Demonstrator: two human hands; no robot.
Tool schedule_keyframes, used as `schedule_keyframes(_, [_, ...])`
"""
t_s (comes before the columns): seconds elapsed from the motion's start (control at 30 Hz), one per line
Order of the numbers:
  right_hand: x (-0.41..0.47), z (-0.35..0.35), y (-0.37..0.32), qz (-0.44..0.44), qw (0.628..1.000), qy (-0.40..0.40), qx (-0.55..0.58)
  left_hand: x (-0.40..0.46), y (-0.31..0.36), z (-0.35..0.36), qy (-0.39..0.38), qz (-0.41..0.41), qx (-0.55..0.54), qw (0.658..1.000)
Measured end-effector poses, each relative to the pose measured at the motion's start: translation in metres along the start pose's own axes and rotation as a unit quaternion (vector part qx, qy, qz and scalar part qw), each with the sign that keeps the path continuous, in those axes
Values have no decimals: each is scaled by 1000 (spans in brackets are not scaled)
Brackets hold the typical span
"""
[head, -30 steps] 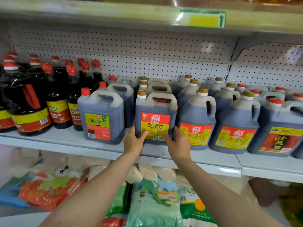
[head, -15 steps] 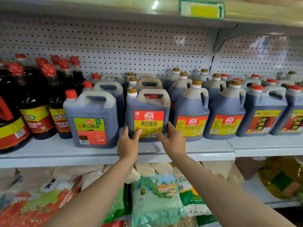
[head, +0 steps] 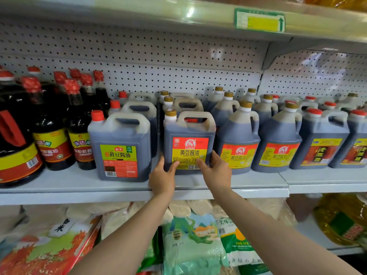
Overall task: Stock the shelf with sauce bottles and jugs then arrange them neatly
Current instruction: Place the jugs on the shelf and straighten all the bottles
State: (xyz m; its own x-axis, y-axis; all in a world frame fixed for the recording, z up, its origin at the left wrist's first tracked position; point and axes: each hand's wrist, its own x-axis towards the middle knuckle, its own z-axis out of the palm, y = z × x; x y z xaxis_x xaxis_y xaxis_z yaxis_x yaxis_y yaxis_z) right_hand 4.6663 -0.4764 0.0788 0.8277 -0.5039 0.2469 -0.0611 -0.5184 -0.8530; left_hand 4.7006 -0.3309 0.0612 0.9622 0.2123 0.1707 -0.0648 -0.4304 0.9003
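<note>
A square soy sauce jug (head: 189,135) with a gold cap and a red-and-yellow label stands at the front of the grey shelf (head: 238,183). My left hand (head: 161,178) grips its lower left corner, thumb on the label and fingers round the side. My right hand (head: 215,171) grips its lower right corner the same way. More gold-capped jugs stand in a row behind it. A red-capped jug (head: 121,147) with a green-and-red label stands just to its left, and rounded gold-capped jugs (head: 237,139) just to its right.
Dark red-capped sauce bottles (head: 51,132) crowd the shelf's left end. Red-capped vinegar jugs (head: 319,139) fill the right section. A pegboard back wall and an upper shelf (head: 178,14) close the space above. Bags of rice (head: 190,243) lie on the shelf below.
Both hands have stayed on the jug's lower corners. The jug sits a little nearer the shelf's front edge relative to its neighbours, and the view has shifted slightly.
</note>
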Motion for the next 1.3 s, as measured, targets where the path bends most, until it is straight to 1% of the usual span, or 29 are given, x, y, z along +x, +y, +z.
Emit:
schedule_keyframes(0.3, [0,-2,-2,18,1000,-1,4,2,-4,-1,-4,19,-7,1000])
schedule_keyframes(0.37, [0,-8,-7,18,1000,-8,2,4,-5,-2,-14,15,-13,1000])
schedule_keyframes(0.43, [3,-16,-13,1,1000,-15,-23,6,-3,-6,-34,-2,-26,999])
schedule_keyframes(0.5, [3,-26,-23,-32,998,6,-54,6,4,-11,-40,-7,-62,997])
schedule_keyframes(0.53, [4,-30,-30,-55,997,29,-56,6,10,-14,-35,2,-102,994])
schedule_keyframes(0.6, [5,-40,-48,-97,992,70,-27,7,31,-23,-23,23,-190,981])
schedule_keyframes(0.63, [7,-46,-57,-109,990,84,0,7,43,-30,-20,36,-216,976])
schedule_keyframes(0.73, [22,-67,-88,-130,986,90,53,17,79,-49,-7,86,-225,971])
schedule_keyframes(0.77, [31,-73,-96,-138,986,82,52,23,90,-55,-3,96,-224,970])
schedule_keyframes(0.83, [56,-80,-112,-156,986,58,0,39,109,-65,15,108,-219,969])
schedule_keyframes(0.9, [80,-83,-129,-173,983,18,-61,62,128,-69,28,115,-194,974])
schedule_keyframes(0.93, [91,-83,-137,-170,983,-13,-68,75,137,-70,21,110,-173,979])
schedule_keyframes(1.0, [115,-81,-150,-158,981,-68,-96,100,153,-67,-8,89,-130,987])
schedule_keyframes(1.07, [138,-73,-160,-150,971,-106,-153,120,165,-62,-48,56,-102,992])
schedule_keyframes(1.2, [187,-47,-166,-151,933,-180,-273,154,177,-46,-110,5,-69,991])
schedule_keyframes(1.23, [198,-41,-165,-147,927,-195,-285,161,179,-42,-125,-3,-62,990])
schedule_keyframes(1.3, [213,-34,-164,-135,927,-225,-267,175,179,-35,-144,-20,-64,987])
